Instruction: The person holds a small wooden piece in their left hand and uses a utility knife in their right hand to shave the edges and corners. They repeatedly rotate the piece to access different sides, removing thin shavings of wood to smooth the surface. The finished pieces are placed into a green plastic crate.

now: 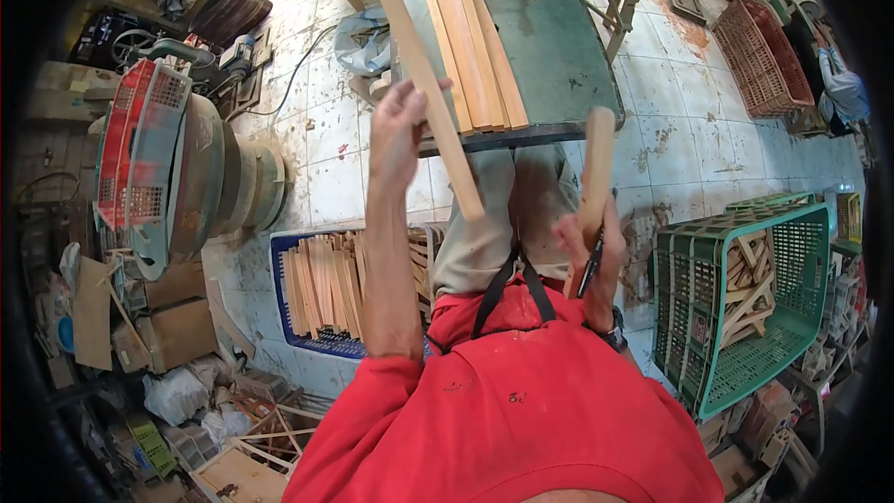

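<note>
Upper centre, the left hand's (399, 126) fingers are closed round a slat (436, 104), its long axis slanting from upper left to lower right. The pile (479, 61), roughly parallel, lies just right of these nearer fingers, on the surface (570, 65). Right of centre, the right hand (610, 256) grips a second slat (597, 163) and a dark pen (591, 267). The blue crate (278, 291) sits lower left.

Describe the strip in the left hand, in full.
The strip is long, narrow, straight and pale tan, apparently bare wood. It slants, its far end toward the left, its near end showing in front of the trousers. The left hand holds it near the middle. It overlaps the table in view; whether they touch is unclear.
</note>
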`<state>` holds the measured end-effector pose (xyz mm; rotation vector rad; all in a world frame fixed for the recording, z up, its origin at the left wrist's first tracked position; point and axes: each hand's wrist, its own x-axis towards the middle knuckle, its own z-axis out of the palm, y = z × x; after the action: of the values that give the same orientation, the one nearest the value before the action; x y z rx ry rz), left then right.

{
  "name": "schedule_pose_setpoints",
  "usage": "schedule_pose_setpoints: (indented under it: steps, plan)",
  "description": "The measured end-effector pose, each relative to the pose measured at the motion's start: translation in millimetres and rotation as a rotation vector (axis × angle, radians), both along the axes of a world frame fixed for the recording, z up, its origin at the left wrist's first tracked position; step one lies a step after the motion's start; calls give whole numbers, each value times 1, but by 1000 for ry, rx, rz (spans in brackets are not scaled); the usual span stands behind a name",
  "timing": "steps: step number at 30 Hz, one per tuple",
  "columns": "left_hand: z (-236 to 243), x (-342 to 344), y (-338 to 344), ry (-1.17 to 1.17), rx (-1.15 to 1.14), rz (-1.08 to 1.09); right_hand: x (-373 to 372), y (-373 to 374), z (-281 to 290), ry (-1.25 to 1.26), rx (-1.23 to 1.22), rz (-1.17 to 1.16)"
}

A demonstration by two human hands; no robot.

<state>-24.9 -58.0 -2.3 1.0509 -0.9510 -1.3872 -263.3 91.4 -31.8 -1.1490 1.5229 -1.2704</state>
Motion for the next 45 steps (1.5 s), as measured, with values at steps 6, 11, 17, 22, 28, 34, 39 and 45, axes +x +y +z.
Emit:
schedule_pose_setpoints:
  steps: [6, 11, 17, 22, 28, 34, 39, 45]
  plan:
    - [7, -29, 65, 281, 75, -48, 33, -37, 31, -182, -111, 309]
    - [-12, -32, 75, 911, -20, -26, 51, -25, 30, -294, 35, 447]
    - [13, -14, 51, 17, -166, 272, 59, 5, 7, 163, -186, 386]
    - [22, 14, 49, 116, -71, -113, 43, 9, 10, 21, -47, 516]
    - [10, -3, 59, 120, -85, -209, 51, -11, 28, -205, 112, 549]
    - [20, -7, 65, 86, -121, -176, 56, -15, 34, -287, 91, 559]
    - [23, -10, 64, 84, -68, -170, 56, -17, 33, -509, 165, 580]
    - [30, -19, 69, -8, -98, -123, 52, -17, 35, -695, 214, 617]
